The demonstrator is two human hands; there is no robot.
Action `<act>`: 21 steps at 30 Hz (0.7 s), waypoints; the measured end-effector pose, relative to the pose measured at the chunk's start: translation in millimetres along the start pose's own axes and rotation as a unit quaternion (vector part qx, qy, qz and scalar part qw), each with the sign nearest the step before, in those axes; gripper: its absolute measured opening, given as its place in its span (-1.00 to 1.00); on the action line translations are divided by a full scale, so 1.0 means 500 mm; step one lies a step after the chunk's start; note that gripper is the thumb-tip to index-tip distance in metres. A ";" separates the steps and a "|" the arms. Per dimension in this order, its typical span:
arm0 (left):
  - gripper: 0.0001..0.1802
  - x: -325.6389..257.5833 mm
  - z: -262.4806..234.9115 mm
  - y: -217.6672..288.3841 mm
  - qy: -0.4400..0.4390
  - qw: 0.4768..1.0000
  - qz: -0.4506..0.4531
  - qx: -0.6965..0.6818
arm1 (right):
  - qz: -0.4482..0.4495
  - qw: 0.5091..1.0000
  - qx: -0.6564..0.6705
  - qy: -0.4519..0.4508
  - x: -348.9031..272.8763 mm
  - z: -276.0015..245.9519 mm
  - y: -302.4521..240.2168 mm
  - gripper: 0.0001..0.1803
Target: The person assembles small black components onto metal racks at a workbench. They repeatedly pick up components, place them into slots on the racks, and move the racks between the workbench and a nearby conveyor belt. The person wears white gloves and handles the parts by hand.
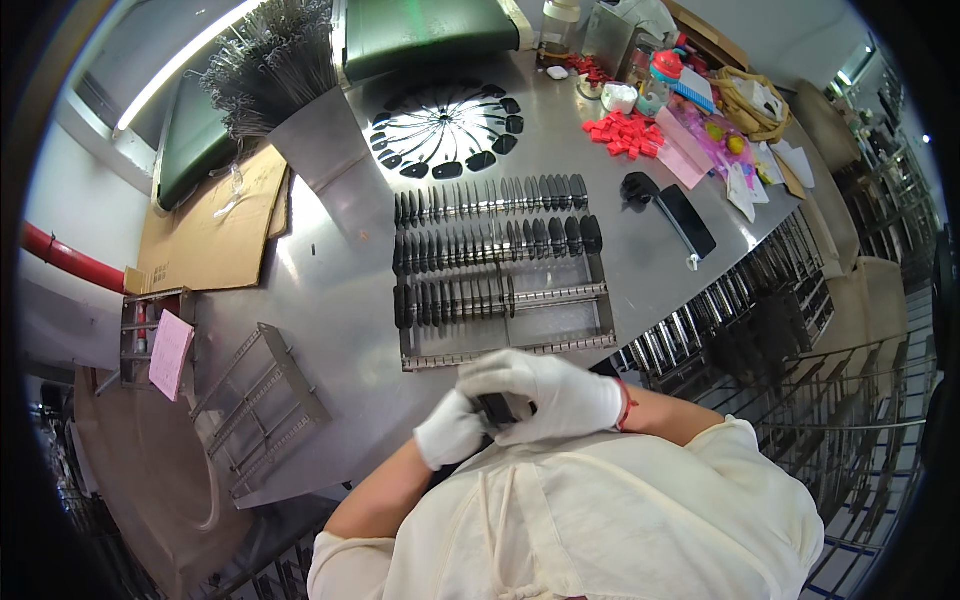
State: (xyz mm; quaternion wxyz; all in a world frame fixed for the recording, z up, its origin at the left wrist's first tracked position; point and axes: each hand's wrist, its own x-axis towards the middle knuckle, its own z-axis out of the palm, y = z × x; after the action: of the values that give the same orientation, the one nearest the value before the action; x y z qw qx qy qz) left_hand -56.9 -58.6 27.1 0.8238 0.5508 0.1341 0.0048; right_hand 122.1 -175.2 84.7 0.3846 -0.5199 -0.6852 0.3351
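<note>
Both my hands wear white gloves and meet in front of my chest, at the near edge of the metal table. My left hand (452, 430) is closed around small black pieces (496, 408). Over them from the right curls my right hand (560, 395), its fingers slightly blurred and also closed on them. How many pieces there are is hidden. Just beyond my hands lies a metal rack (505, 355) with several thin black flat pieces (495, 240) standing on edge in three rows. The nearest row is filled only on its left part.
Black paddle-shaped pieces (452, 168) lie in a ring farther back, before a green conveyor belt (430, 28). Left are a bin of wire hooks (275, 75), cardboard (205, 235) and another metal rack (265, 405). Right are red plastic parts (625, 135) and a phone-like black object (686, 220).
</note>
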 end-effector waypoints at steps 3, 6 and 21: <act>-0.82 0.038 0.012 -0.037 -0.048 0.998 -0.010 -0.044 | 0.177 0.970 0.157 0.048 -0.034 0.022 0.011 -0.16; -0.83 0.055 0.042 0.013 -0.025 0.986 -0.166 0.008 | 0.152 0.893 0.374 0.198 -0.051 0.059 0.048 -0.28; -0.19 0.111 -0.114 0.099 0.193 0.616 0.160 0.747 | 0.044 0.948 -0.194 0.249 0.016 -0.057 0.171 -0.57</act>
State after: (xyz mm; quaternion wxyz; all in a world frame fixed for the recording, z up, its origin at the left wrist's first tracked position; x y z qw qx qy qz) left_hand -9.2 21.2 39.8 0.0698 0.9750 0.1570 0.1412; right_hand 184.7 -145.4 26.2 0.4193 -0.6814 -0.5956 0.0720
